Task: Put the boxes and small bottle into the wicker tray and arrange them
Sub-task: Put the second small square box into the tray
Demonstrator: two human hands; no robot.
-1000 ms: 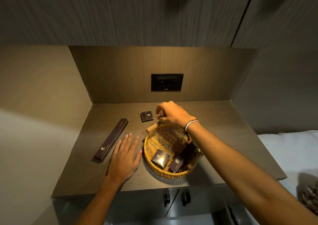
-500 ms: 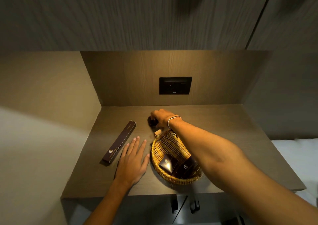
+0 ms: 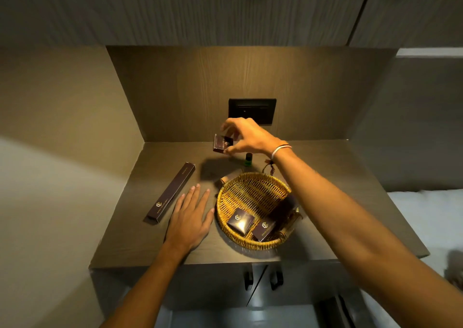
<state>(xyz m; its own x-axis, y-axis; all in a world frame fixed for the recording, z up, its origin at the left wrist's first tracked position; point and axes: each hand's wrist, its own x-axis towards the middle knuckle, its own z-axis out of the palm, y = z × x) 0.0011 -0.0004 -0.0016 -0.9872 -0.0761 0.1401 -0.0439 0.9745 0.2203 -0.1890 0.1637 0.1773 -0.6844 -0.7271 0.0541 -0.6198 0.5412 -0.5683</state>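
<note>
My right hand [image 3: 246, 137] holds a small dark square box [image 3: 222, 144] by its edges, lifted above the back of the shelf. A small green bottle [image 3: 248, 159] with a dark cap stands upright just below that hand, behind the round wicker tray [image 3: 225, 195]. Inside the tray lie two small dark boxes [image 3: 240, 221] [image 3: 263, 230] and a tan tube [image 3: 290, 223] near its front. A long dark box [image 3: 171, 193] lies on the shelf to the left. A tan tube [image 3: 223, 180] rests by the tray's back-left rim. My left hand [image 3: 191, 217] lies flat and open beside the tray.
The wooden shelf [image 3: 325, 177] sits in a niche with a back wall holding a black socket plate [image 3: 252, 111] and a side wall on the left. Cabinet doors with dark handles [image 3: 263, 278] are below. White bedding [image 3: 431, 215] lies to the right.
My right hand closed on the small square box at the back and lifted it off the shelf. The green bottle came into view. The left hand stayed flat.
</note>
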